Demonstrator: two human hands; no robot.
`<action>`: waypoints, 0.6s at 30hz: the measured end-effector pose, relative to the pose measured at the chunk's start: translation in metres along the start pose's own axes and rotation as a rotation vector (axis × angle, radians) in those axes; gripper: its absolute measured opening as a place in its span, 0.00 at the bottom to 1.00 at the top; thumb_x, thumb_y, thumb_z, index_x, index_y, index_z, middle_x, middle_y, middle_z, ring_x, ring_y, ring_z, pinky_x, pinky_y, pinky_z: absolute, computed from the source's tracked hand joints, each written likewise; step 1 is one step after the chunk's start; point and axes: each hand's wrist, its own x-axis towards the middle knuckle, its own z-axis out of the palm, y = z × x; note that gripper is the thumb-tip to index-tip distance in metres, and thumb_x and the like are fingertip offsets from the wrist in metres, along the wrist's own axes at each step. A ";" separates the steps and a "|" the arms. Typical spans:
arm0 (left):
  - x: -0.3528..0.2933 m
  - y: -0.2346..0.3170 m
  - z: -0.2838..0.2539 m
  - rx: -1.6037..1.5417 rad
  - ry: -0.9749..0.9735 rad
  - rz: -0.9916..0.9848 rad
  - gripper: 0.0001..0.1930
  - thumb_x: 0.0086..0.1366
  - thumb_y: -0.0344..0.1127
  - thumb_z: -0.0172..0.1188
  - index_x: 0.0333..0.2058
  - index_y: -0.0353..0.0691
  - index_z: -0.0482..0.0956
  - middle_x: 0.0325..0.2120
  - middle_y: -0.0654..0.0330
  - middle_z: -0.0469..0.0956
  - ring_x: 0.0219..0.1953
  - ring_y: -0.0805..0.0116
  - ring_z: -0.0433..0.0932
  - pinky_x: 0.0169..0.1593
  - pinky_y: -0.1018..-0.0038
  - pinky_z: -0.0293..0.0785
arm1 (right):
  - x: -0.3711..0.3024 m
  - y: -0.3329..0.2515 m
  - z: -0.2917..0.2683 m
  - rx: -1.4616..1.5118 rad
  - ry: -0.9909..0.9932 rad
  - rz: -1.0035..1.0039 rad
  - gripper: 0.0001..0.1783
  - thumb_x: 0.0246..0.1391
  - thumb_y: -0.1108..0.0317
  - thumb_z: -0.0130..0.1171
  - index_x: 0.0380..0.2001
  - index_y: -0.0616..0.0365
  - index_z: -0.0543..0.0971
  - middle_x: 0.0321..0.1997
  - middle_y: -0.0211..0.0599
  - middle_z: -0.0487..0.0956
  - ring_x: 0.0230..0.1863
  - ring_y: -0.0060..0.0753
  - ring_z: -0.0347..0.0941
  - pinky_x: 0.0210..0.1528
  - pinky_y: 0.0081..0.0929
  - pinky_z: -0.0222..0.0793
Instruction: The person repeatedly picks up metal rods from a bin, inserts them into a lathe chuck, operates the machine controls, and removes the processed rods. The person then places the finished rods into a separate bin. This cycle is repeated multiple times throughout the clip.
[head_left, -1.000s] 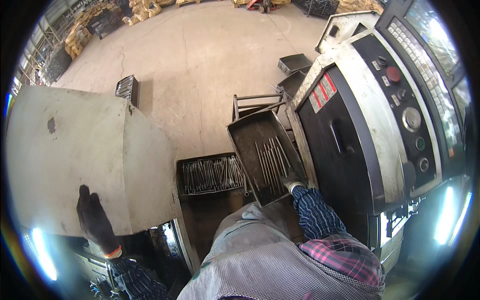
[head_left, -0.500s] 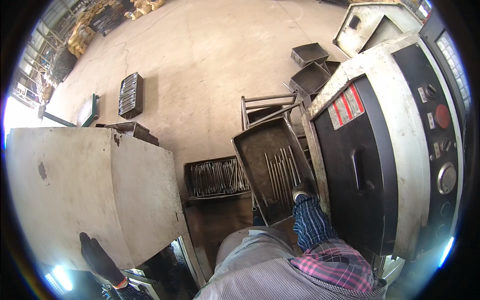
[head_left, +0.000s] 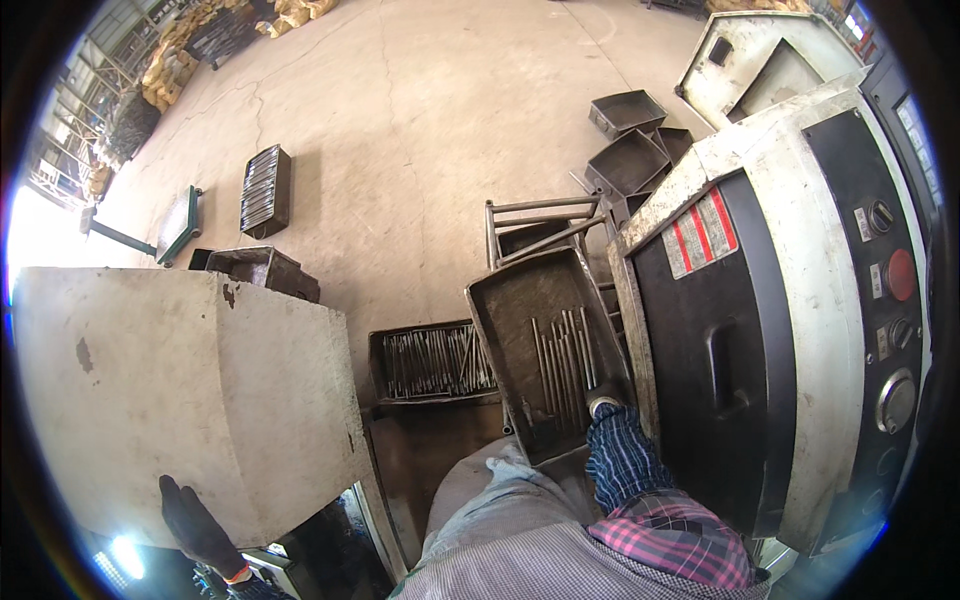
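My left hand (head_left: pixel 199 522), in a dark glove, lies with its fingers stretched out against the pale, chipped machine housing (head_left: pixel 120 370) at the lower left. In front of me, to the right, a dark metal tray (head_left: pixel 510 330) rests at a slant by a metal frame (head_left: pixel 545 207). Several slim metal rods (head_left: pixel 563 365) lie lengthwise in it. My right hand (head_left: pixel 612 393) is at the tray's near right corner, close to the rods' near ends. Its dark glove blends into the tray, so its fingers and anything in them cannot be made out.
A box packed with rods (head_left: pixel 430 362) sits left of the tray. On my right stands a machine with a black door (head_left: pixel 700 350) and a control panel (head_left: pixel 880 270). Farther off are stacked bins (head_left: pixel 628 162), another filled box (head_left: pixel 265 190) and a green cart (head_left: pixel 178 228).
The view has shifted slightly. My right hand has drawn a little nearer to me at the tray's corner. My left hand stays against the housing.
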 end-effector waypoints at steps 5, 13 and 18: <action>0.003 0.013 -0.004 -0.015 -0.063 -0.134 0.20 0.72 0.33 0.57 0.60 0.34 0.76 0.58 0.53 0.78 0.59 0.59 0.77 0.62 0.68 0.73 | 0.013 0.007 0.037 0.158 0.004 0.062 0.26 0.67 0.54 0.50 0.61 0.58 0.76 0.67 0.52 0.74 0.66 0.53 0.71 0.67 0.45 0.68; 0.001 0.011 -0.005 -0.031 -0.050 -0.117 0.21 0.72 0.34 0.57 0.61 0.34 0.76 0.58 0.52 0.78 0.57 0.58 0.78 0.59 0.67 0.74 | -0.053 -0.024 0.025 -0.522 -0.079 -0.267 0.18 0.66 0.61 0.53 0.50 0.59 0.84 0.57 0.51 0.81 0.56 0.52 0.79 0.56 0.42 0.77; -0.004 0.017 -0.007 0.049 -0.083 -0.219 0.20 0.72 0.33 0.56 0.59 0.34 0.76 0.56 0.50 0.79 0.55 0.54 0.78 0.57 0.65 0.74 | -0.075 -0.031 0.007 0.355 0.023 0.174 0.26 0.58 0.54 0.65 0.54 0.60 0.81 0.57 0.54 0.81 0.58 0.54 0.78 0.58 0.44 0.76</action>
